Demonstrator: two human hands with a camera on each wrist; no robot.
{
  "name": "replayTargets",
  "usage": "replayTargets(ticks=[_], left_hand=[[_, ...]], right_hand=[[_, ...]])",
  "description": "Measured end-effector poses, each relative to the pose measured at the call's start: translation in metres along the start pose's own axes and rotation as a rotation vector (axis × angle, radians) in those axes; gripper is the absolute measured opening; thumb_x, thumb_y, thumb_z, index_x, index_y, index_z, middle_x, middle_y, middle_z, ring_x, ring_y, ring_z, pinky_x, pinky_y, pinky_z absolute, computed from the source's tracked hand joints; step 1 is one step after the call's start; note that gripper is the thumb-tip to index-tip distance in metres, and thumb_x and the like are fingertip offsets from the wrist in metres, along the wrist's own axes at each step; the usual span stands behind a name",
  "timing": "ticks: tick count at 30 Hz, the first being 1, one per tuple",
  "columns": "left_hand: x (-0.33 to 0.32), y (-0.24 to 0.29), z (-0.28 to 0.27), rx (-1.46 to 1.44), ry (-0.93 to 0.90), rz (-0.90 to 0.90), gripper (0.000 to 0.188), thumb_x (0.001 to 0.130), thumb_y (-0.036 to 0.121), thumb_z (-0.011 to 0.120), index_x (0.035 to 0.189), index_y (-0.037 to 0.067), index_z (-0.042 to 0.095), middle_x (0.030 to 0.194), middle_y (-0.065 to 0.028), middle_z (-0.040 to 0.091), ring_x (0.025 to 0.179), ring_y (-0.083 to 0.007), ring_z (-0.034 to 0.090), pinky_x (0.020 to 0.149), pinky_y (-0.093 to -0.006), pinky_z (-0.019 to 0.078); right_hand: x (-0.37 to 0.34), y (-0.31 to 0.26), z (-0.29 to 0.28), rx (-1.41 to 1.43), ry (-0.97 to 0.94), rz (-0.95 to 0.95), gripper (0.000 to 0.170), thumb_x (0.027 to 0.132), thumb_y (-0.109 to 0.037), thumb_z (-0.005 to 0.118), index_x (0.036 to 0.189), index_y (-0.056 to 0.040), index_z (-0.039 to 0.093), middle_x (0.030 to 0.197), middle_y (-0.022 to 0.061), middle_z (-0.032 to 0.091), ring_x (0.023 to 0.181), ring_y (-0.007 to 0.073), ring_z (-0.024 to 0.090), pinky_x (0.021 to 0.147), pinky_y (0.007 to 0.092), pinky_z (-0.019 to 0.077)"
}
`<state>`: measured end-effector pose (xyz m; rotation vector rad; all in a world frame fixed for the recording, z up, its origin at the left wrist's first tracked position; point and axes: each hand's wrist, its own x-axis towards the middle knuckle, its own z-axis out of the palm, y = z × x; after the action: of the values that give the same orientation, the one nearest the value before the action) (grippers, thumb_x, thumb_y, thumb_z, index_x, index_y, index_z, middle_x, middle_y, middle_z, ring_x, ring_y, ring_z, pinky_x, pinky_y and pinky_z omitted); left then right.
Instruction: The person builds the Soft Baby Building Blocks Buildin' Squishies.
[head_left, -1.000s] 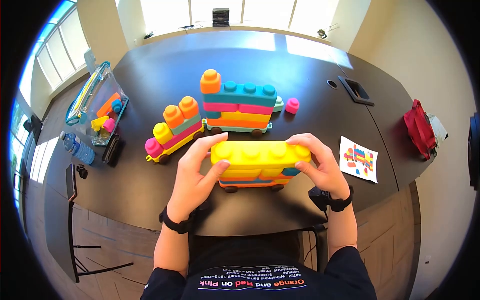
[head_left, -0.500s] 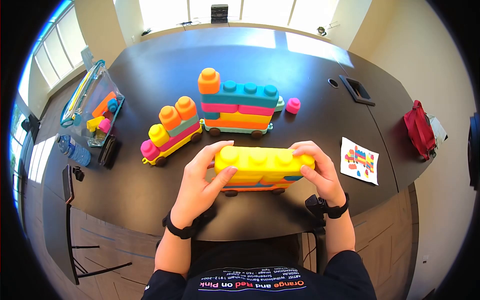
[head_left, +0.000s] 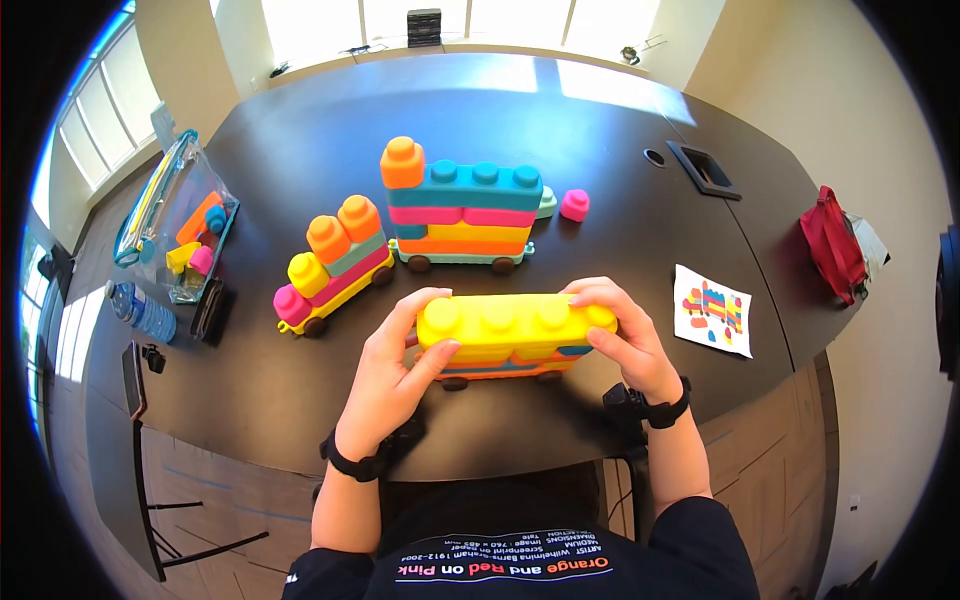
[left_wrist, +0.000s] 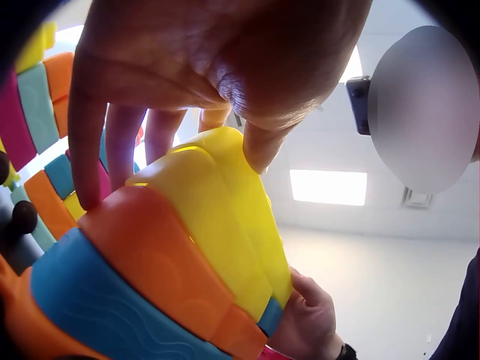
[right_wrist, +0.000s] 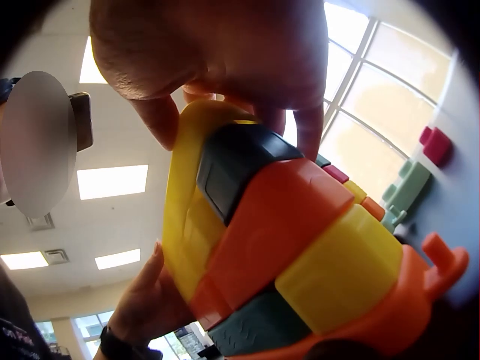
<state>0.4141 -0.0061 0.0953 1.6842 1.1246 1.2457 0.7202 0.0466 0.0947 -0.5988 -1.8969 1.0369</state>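
In the head view, a long yellow block (head_left: 515, 318) lies on top of a toy wagon with an orange base (head_left: 490, 376) and dark wheels. My left hand (head_left: 398, 362) holds the block's left end, thumb on the near side and fingers behind. At the other end my right hand (head_left: 632, 338) grips it the same way. The left wrist view shows an orange block (left_wrist: 161, 262) and a blue block (left_wrist: 112, 304) stacked beneath the yellow. From the right wrist, a yellow block (right_wrist: 341, 270) and the wagon's orange hook (right_wrist: 442, 262) are visible low on the stack.
Beyond stand a tall wagon of stacked blocks (head_left: 470, 215) and a smaller stepped one (head_left: 340, 268). A pink block (head_left: 575, 205) lies behind. Left are a clear bag (head_left: 185, 215) and a water bottle (head_left: 145, 312); right, a picture sheet (head_left: 712, 312) and a red pouch (head_left: 832, 248).
Both hands keep hold of the long yellow block, which now appears slightly lower and closer over the wagon. The head view has shifted a little, moving the background leftward.
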Motion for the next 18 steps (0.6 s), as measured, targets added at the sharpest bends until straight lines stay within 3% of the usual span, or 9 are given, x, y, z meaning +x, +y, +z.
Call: replayTargets(ticks=[3, 6, 9, 11, 13, 15, 18], left_hand=[[-0.001, -0.001, 0.001, -0.032, 0.016, -0.003, 0.045, 0.102, 0.012, 0.068, 0.144, 0.010, 0.055, 0.122, -0.0059, 0.064, 0.114, -0.0159, 0.063, 0.099, -0.0331, 0.0525], [0.000, -0.001, 0.000, -0.075, 0.048, -0.058, 0.045, 0.100, 0.008, 0.070, 0.143, 0.006, 0.057, 0.129, -0.0115, 0.066, 0.119, -0.0202, 0.065, 0.107, -0.0382, 0.0534], [0.000, -0.004, 0.000, -0.045, 0.062, -0.054, 0.044, 0.101, 0.010, 0.069, 0.143, 0.008, 0.057, 0.128, -0.0111, 0.067, 0.120, -0.0206, 0.066, 0.104, -0.0376, 0.0539], [0.003, -0.006, -0.001, -0.038, 0.056, -0.049, 0.044, 0.101, 0.011, 0.069, 0.143, 0.008, 0.057, 0.128, -0.0110, 0.067, 0.120, -0.0209, 0.066, 0.103, -0.0378, 0.0540], [0.005, -0.006, -0.003, -0.020, 0.056, -0.047, 0.044, 0.101, 0.012, 0.069, 0.143, 0.009, 0.057, 0.127, -0.0110, 0.067, 0.120, -0.0212, 0.066, 0.103, -0.0380, 0.0540], [0.007, -0.007, -0.004, 0.023, 0.019, 0.016, 0.044, 0.104, 0.013, 0.065, 0.146, 0.010, 0.054, 0.124, -0.0056, 0.065, 0.112, -0.0140, 0.063, 0.093, -0.0307, 0.0539], [0.006, -0.008, -0.005, 0.012, 0.006, 0.005, 0.044, 0.104, 0.014, 0.065, 0.146, 0.010, 0.054, 0.126, -0.0062, 0.065, 0.114, -0.0147, 0.064, 0.094, -0.0318, 0.0541]], right_hand=[[0.006, -0.003, -0.006, -0.090, -0.056, -0.005, 0.036, 0.101, -0.013, 0.063, 0.136, -0.0034, 0.060, 0.131, 0.0147, 0.063, 0.123, 0.0285, 0.061, 0.107, 0.0387, 0.0456], [0.016, -0.024, -0.012, -0.313, -0.111, 0.042, 0.042, 0.102, -0.015, 0.065, 0.142, -0.0036, 0.058, 0.131, 0.0154, 0.064, 0.123, 0.0305, 0.063, 0.107, 0.0400, 0.0476], [0.026, -0.033, -0.021, -0.361, -0.206, 0.121, 0.049, 0.100, -0.016, 0.066, 0.146, -0.0024, 0.057, 0.134, 0.0150, 0.066, 0.124, 0.0302, 0.063, 0.109, 0.0405, 0.0468], [0.034, -0.034, -0.035, -0.368, -0.273, 0.153, 0.047, 0.104, -0.024, 0.064, 0.146, -0.0022, 0.058, 0.135, 0.0151, 0.067, 0.127, 0.0301, 0.063, 0.111, 0.0404, 0.0461], [0.045, -0.023, -0.050, -0.355, -0.308, -0.008, 0.047, 0.109, -0.035, 0.059, 0.143, -0.0016, 0.061, 0.137, 0.0159, 0.067, 0.128, 0.0301, 0.063, 0.112, 0.0401, 0.0454], [0.063, -0.017, -0.062, -0.588, -0.126, -0.058, 0.041, 0.106, -0.029, 0.063, 0.135, 0.0002, 0.065, 0.126, 0.0177, 0.071, 0.124, 0.0310, 0.066, 0.109, 0.0398, 0.0490], [0.104, -0.005, -0.081, -0.680, -0.039, 0.042, 0.036, 0.104, -0.028, 0.066, 0.127, -0.0009, 0.069, 0.123, 0.0176, 0.072, 0.119, 0.0336, 0.067, 0.106, 0.0412, 0.0511]])
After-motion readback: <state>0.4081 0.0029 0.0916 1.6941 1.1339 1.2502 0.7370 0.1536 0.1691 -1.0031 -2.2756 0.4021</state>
